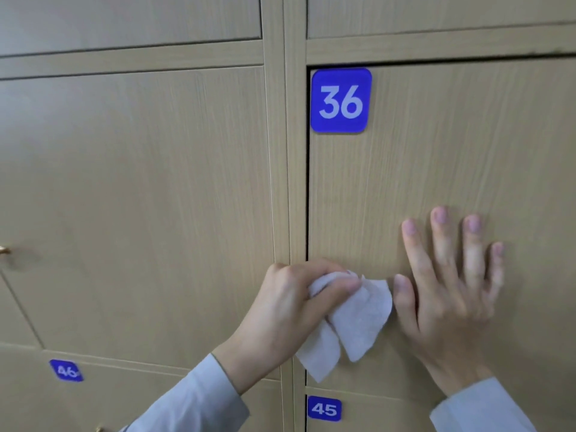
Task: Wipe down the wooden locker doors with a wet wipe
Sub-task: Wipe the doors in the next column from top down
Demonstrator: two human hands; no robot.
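Note:
A light wooden locker door point(436, 157) with a blue plate reading 36 point(340, 101) fills the right half of the head view. My left hand point(290, 310) grips a crumpled white wet wipe point(352, 325) at the door's lower left corner, and loose folds of it hang down. My right hand point(448, 288) lies flat on the same door with fingers spread, its thumb touching the wipe's edge.
A neighbouring locker door point(140, 198) lies to the left, with a brass knob point(3, 250) at the frame's edge. Below are doors numbered 46 point(66, 371) and 45 point(324, 409). More doors run along the top.

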